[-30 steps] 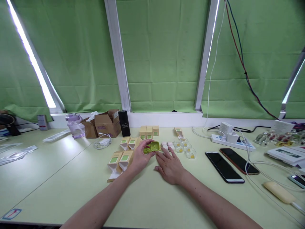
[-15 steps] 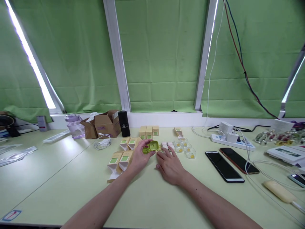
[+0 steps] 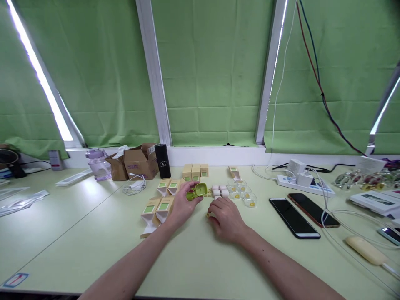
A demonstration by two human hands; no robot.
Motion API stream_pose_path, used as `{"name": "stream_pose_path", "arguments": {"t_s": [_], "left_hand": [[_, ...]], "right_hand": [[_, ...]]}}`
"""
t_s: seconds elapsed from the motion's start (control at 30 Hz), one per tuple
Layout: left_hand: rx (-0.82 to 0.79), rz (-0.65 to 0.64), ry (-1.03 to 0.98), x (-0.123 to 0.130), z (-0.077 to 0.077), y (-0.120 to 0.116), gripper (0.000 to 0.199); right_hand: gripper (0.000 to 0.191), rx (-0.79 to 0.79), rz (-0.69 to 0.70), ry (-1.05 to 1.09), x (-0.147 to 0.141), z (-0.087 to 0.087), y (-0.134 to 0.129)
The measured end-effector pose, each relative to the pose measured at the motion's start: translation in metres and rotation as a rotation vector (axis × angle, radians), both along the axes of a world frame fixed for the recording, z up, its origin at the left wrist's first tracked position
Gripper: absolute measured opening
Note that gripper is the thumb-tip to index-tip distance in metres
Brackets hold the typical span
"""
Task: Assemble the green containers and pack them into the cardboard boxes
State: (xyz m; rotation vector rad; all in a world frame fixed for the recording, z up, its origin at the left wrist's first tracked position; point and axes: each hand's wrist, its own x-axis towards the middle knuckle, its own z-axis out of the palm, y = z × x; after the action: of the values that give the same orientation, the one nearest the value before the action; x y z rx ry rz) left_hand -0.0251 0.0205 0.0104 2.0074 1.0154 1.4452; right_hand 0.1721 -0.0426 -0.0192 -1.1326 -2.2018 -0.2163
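Note:
My left hand (image 3: 184, 205) has its fingers closed around a small green open case (image 3: 200, 190) near the middle of the table. To its right, my right hand (image 3: 225, 216) rests low over the table, fingers curled, with a tiny yellowish piece at the thumb and fingertips. Small white-pink blocks (image 3: 216, 192) stand just beyond my right hand. Clear round packs with yellow centres (image 3: 245, 193) lie to their right. Several tan boxes with green labels (image 3: 150, 209) lie left of my left hand, and more tan boxes (image 3: 196, 171) stand farther back.
Two phones (image 3: 294, 218) lie on the right, near a white power strip (image 3: 305, 186) with cables. At the back left are a cardboard box (image 3: 140, 161), a black cylinder (image 3: 163, 161), a purple bottle (image 3: 98, 165) and a coiled white cable (image 3: 135, 186).
My right hand has drawn back slightly from the green case, its fingers now more curled, uncovering more white-pink blocks. My left hand still holds the case, which has shifted a little left.

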Motion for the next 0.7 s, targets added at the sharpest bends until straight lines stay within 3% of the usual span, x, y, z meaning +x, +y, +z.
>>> {"name": "stream_pose_path", "arguments": {"t_s": [0.13, 0.43, 0.7], "left_hand": [[-0.005, -0.003, 0.011, 0.001, 0.001, -0.002, 0.043], [0.027, -0.002, 0.028, 0.003, 0.003, -0.007, 0.042], [0.053, -0.006, 0.034, 0.003, 0.002, -0.007, 0.041]], "right_hand": [[0.019, -0.064, 0.028, -0.076, -0.003, 0.000, -0.004], [0.027, -0.176, -0.037, -0.071, -0.003, -0.020, 0.012], [0.025, -0.071, 0.005, 0.178, 0.000, -0.013, 0.012]]}}
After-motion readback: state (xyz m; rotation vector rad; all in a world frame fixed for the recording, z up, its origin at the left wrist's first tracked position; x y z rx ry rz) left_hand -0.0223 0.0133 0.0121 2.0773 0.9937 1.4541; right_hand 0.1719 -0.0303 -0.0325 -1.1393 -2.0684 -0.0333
